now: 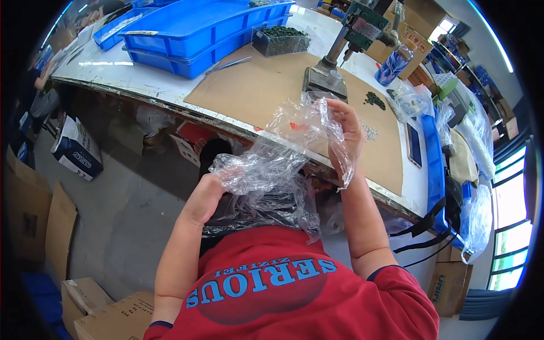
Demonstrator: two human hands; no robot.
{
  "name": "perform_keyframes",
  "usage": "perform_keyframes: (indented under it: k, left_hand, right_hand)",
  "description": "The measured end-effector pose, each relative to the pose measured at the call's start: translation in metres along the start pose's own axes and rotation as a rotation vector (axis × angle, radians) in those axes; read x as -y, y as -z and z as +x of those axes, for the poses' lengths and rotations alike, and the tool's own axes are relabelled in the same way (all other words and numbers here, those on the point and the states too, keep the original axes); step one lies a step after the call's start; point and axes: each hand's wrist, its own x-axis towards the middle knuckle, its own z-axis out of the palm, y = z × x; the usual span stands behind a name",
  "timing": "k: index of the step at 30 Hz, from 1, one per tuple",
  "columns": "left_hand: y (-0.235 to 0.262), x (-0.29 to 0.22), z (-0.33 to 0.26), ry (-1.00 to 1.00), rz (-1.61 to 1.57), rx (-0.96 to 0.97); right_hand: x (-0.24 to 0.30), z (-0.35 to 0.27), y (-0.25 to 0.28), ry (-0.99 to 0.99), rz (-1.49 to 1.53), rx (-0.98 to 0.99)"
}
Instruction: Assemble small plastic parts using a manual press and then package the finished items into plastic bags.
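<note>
Head view: both hands' fingers [340,122] clenched on crumpled clear plastic bag [272,164], press [340,51] and blue trays [198,34] beyond.

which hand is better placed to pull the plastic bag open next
Probably the right hand: its fingers already pinch the upper edge of the clear plastic bag above the table, while the left hand grips the bunched lower part.

Red short-sleeved shirt [294,294], blue lettering, dark sleeve hems; forearms bare.
</note>
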Motion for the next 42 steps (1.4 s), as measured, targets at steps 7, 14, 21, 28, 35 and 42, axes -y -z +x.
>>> perform_keyframes:
  k: [7, 14, 21, 28, 35, 42]
  left_hand:
    - [-0.015, -0.001, 0.001, -0.37, 0.421, -0.347]
    - [-0.002, -0.041, -0.008, -0.443, 0.281, -0.338]
    - [-0.017, -0.064, -0.002, -0.461, 0.378, -0.453]
    - [-0.018, -0.08, 0.005, -0.445, 0.591, -0.294]
    - [0.016, -0.114, 0.005, -0.416, 0.634, -0.249]
    - [0.018, -0.107, 0.014, -0.382, 0.555, -0.302]
  right_hand:
    - [-0.008, 0.012, 0.036, -0.219, 0.369, -0.002]
    - [-0.007, 0.023, 0.048, -0.572, 0.603, 0.011]
    - [0.034, 0.041, 0.018, -0.378, 0.217, 0.129]
    - [0.044, 0.064, -0.013, -0.197, -0.555, 0.349]
    - [0.047, 0.088, 0.031, -0.44, -0.132, 0.29]
    - [0.027, 0.078, 0.026, -0.325, -0.109, 0.275]
